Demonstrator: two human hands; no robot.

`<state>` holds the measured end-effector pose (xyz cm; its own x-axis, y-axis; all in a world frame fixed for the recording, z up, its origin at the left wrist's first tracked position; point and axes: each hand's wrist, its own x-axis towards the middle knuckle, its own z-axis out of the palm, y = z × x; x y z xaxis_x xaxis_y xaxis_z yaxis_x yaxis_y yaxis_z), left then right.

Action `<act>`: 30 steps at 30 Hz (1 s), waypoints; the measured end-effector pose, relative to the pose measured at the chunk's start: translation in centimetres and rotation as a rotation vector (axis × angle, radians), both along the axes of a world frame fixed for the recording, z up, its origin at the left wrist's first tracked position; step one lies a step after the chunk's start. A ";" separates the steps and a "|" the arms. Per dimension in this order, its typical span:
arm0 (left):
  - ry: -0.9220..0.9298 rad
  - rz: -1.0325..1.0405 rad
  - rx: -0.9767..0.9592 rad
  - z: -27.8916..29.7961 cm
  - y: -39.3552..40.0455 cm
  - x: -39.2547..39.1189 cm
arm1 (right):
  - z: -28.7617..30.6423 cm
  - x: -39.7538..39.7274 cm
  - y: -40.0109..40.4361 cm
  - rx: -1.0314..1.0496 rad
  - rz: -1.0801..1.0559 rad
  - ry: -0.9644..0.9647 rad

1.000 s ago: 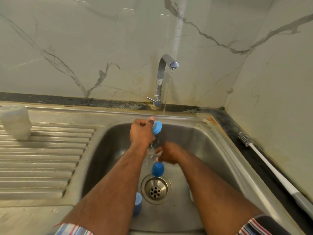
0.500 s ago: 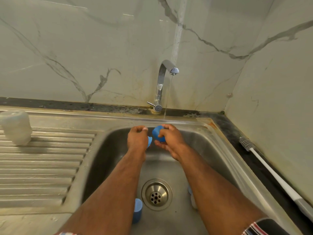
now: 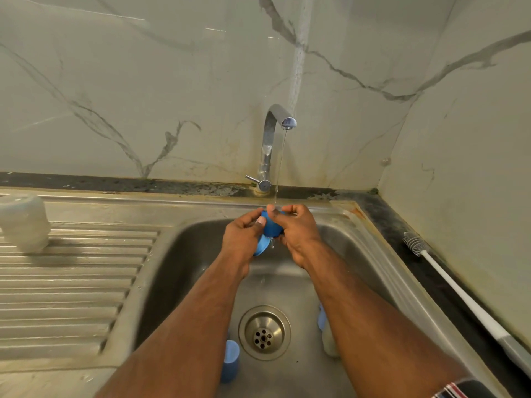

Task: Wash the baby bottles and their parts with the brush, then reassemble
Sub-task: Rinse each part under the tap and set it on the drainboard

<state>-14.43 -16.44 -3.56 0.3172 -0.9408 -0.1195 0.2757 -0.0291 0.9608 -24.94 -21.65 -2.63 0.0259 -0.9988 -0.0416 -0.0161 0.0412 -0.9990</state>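
Both hands meet under the running water at the back of the sink (image 3: 178, 254). My right hand (image 3: 297, 234) grips a blue bottle cap (image 3: 271, 226). My left hand (image 3: 242, 239) holds a blue ring-shaped part (image 3: 263, 247) in its palm, and its thumb touches the cap. On the sink floor, a blue cap (image 3: 230, 360) stands left of the drain (image 3: 264, 333). Right of the drain a bottle with a blue collar (image 3: 326, 331) lies mostly hidden behind my right forearm. A frosted bottle (image 3: 24, 222) stands upside down on the draining board.
The tap (image 3: 271, 145) at the back runs a thin stream onto my hands. A white-handled bottle brush (image 3: 459, 294) lies on the dark counter strip along the right wall. The ribbed draining board (image 3: 71, 282) spreads to the left. Marble walls close the back and right.
One second ago the blue cap lay near the drain; my right hand picked it up and raised it. Both hands have since come together under the stream.
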 end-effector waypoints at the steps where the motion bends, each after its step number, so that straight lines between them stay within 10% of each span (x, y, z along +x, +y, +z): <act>1: 0.007 -0.002 0.009 0.0 0.1 -0.1 | 0.0 -0.2 0.0 -0.053 -0.006 0.034; 11: 0.168 0.151 0.203 0.2 0.0 0.8 | 1.1 -0.7 0.8 -0.298 0.008 0.515; 30: 0.582 0.063 0.199 0.4 0.2 1.4 | 1.7 -0.7 2.1 -0.385 0.083 0.675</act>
<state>-13.05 -16.24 -3.14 0.2016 -0.8642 -0.4611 0.7602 -0.1588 0.6300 -25.65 -19.52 -0.96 0.1942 -0.9418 0.2744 -0.6130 -0.3349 -0.7157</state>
